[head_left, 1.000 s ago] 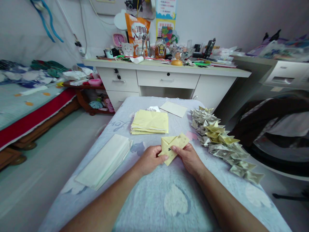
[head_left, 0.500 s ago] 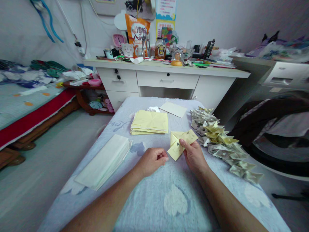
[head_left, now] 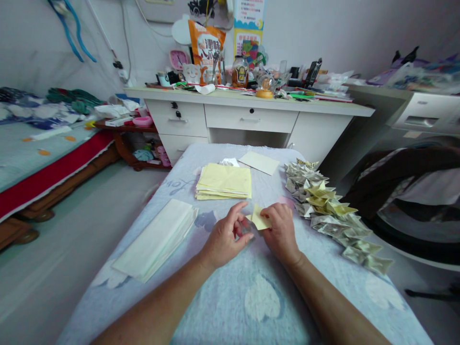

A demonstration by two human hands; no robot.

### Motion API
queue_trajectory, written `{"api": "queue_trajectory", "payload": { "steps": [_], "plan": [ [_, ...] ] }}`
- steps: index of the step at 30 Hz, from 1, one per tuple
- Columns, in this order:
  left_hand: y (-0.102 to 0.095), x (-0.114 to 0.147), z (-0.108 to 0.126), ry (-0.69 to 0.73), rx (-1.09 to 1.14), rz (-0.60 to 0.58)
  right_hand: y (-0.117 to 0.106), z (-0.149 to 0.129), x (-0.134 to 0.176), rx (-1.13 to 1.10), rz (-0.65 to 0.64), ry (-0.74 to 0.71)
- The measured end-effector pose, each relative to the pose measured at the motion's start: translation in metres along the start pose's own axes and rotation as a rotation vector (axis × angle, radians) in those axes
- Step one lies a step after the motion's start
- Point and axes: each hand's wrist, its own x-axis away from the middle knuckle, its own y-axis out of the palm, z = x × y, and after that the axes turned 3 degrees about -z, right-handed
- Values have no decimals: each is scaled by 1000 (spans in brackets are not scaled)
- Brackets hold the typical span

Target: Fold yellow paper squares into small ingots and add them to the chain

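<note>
My right hand [head_left: 282, 230] is closed on a small folded piece of yellow paper [head_left: 260, 218], which sticks out to the left of its fingers. Just left of the paper is my left hand [head_left: 230, 235], its thumb and fingers apart with nothing between them. Beyond both hands lies a stack of yellow paper sheets [head_left: 223, 181]. A long bundle of pale folded paper [head_left: 154, 242] rests left of my left hand. On the right, folded paper pieces with pointed tips [head_left: 325, 203] stand in a long cluster. Part of the held paper is hidden by my right fingers.
A blue patterned cloth [head_left: 201, 306] covers the table. A flat cream sheet [head_left: 259, 163] lies near its far edge. Behind stands a white desk [head_left: 247, 117] crowded with small items. A bed [head_left: 43, 163] is at left, a washing machine [head_left: 424, 115] at right.
The yellow paper has been folded smaller or turned in my right hand, and less of it shows. My left hand has opened and risen slightly. The view shifted a little.
</note>
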Motion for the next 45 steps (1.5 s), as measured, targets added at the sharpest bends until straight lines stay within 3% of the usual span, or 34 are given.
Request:
{"api": "queue_trajectory", "payload": {
  "steps": [8,21,25,29,33,38,45],
  "plan": [
    [-5,-3,-3,143,-147,-12,7,-9,1,92,-208,-73],
    [-16,-6,-12,-105,-217,2,0,11,0,92,-293,11],
    [-17,-7,-16,-96,-344,-11,0,16,1,59,-388,13],
    [-17,-5,-17,0,-473,-20,-2,17,1,13,-467,11],
    [-17,-3,-15,70,-525,-73,-3,17,2,1,-497,8],
    [-16,-5,-14,60,-551,-173,-5,17,1,-16,-499,18],
    [-17,-8,-20,23,-553,-154,-11,26,-2,-69,-507,39]
  ]
}}
